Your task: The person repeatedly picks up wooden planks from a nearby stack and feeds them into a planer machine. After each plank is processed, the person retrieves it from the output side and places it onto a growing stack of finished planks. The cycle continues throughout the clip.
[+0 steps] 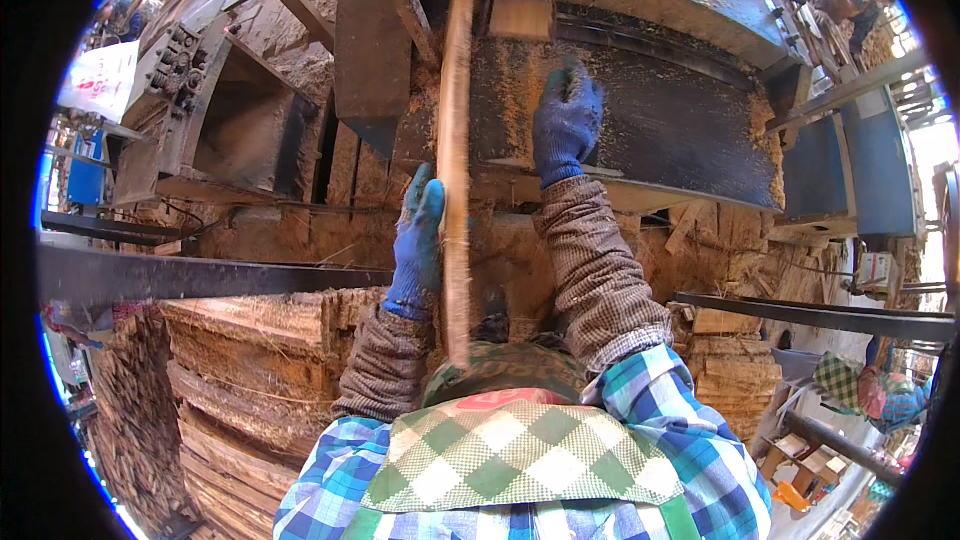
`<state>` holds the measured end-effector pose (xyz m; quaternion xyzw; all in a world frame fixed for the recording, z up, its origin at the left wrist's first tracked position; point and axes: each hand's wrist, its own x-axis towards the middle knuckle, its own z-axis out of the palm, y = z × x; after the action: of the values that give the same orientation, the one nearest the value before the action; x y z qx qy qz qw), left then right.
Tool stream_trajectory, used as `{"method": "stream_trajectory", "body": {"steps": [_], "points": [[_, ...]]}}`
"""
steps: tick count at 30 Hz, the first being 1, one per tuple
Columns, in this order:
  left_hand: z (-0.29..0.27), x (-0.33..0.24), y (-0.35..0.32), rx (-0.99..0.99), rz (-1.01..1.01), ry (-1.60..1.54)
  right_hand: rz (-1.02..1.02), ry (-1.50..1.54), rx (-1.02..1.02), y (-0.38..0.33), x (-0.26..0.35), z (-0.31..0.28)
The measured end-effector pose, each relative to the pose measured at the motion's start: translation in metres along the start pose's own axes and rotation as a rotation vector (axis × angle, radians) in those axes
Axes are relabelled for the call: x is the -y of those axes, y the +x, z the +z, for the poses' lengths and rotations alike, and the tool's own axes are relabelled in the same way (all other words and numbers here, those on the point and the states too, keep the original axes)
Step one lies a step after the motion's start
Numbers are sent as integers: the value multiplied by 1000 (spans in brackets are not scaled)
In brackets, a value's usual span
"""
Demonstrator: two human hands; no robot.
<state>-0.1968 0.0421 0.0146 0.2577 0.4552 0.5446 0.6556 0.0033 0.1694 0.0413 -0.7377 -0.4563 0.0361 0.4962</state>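
From where I stand, the board is in the middle, edge up, running from the machine's far side back toward the worker's apron. The gloved left hand lies along its left side, fingers pointing away; I can't tell whether it grips. The right hand, also gloved, is right of the board above the dark bed, fingers bent; I can't tell how tightly they close. Sawdust streaks the bed. A metal box stands far left; planks are stacked near left.
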Motion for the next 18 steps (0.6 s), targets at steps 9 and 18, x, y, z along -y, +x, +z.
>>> {"method": "stream_trajectory", "body": {"steps": [9,18], "points": [[51,63,-41,-82,138,189,222,540,728,-176,-73,-186],[93,66,-146,321,140,689,261,493,431,-165,-71,-247]]}}
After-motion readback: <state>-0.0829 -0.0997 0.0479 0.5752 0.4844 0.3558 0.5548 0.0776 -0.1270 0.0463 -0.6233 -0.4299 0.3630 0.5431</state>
